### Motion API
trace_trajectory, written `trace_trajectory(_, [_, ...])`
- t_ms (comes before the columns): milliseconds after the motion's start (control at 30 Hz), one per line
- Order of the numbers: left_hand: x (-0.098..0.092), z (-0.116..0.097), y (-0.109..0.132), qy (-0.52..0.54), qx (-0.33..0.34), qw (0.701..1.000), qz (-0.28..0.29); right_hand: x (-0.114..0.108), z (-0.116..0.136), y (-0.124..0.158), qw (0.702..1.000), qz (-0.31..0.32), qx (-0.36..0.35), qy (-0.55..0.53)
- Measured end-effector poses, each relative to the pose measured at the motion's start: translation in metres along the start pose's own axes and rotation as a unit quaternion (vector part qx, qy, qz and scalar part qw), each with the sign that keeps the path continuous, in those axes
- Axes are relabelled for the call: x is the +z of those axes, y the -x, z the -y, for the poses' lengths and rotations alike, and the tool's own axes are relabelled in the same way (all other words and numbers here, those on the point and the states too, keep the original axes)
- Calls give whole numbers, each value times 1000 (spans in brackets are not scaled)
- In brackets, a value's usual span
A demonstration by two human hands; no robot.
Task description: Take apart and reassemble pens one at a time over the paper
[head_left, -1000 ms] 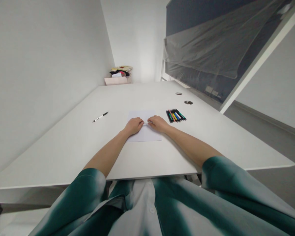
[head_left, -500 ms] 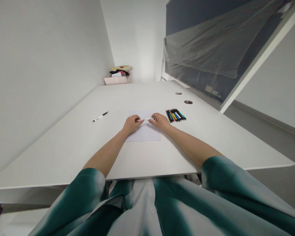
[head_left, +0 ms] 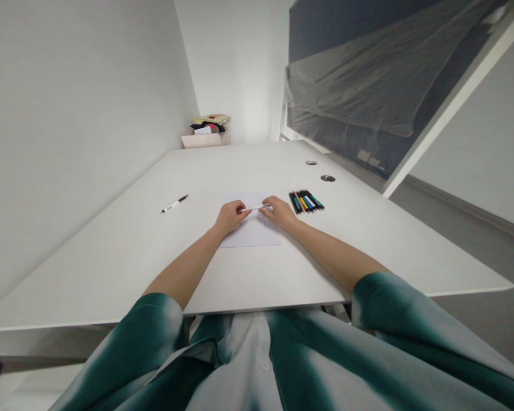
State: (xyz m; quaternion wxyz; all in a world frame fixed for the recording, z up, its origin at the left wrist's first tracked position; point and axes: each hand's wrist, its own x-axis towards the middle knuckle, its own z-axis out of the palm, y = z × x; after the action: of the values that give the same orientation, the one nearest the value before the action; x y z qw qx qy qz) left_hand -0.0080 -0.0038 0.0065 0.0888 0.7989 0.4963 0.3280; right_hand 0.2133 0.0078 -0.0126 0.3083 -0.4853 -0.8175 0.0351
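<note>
Two hands at mid-frame. On my remote feed, the left hand [head_left: 230, 218] pinches one end of a white pen [head_left: 253, 208] between its fingertips, and the right hand [head_left: 280, 213] pinches the other end the same way. The pen runs across the gap between them, over the top part of a sheet of white paper [head_left: 251, 235]. Just right of the sheet, a row of colored pens [head_left: 305, 201] lies side by side on the white desk [head_left: 124, 268], with green, pink, yellow and blue among them; any print on them is too small for me to read. Left of the hands, well apart, a black-and-white pen [head_left: 174, 204] lies alone. At the far end, upper middle, sits a pale pink box [head_left: 201, 141] with what looks like folded cloth [head_left: 211, 121] on top, though the view there is poor. Upper right, a plastic sheet [head_left: 360, 85] hangs over a dark panel [head_left: 312, 34].
</note>
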Motion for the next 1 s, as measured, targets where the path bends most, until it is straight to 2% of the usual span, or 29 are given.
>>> trace_trajectory(533, [0,-3,1,8,-5,1000,-5,1,-1,1,999,-26,-21,-29])
trace_trajectory(733, [-1,-4,0,16,-10,1000,-1,6,-5,-2,994,-75,-31,-75])
trace_trajectory(1000, [-2,2,-1,-25,9,999,24,4,-6,-5,978,-100,-43,-176])
